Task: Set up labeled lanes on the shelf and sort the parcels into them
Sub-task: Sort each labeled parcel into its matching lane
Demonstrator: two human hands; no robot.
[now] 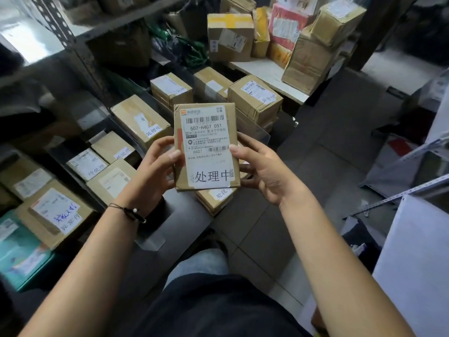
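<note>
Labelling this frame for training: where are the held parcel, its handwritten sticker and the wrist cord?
held parcel [206,147]: head view, middle of its front face.
handwritten sticker [211,177]: head view, on the written characters.
wrist cord [128,212]: head view, dark strand across the wrist.

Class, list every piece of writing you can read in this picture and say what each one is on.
"507-H407 051": printed label on the held parcel.
"H407": same label, lower down.
"处理中": white sticker at that parcel's bottom.
"处理中": tan shelf box on the left.
"待处理": small shelf box.
"异常件": rear box.
Fine print, barcode digits and the other labels: too small or blurred to read.
</note>
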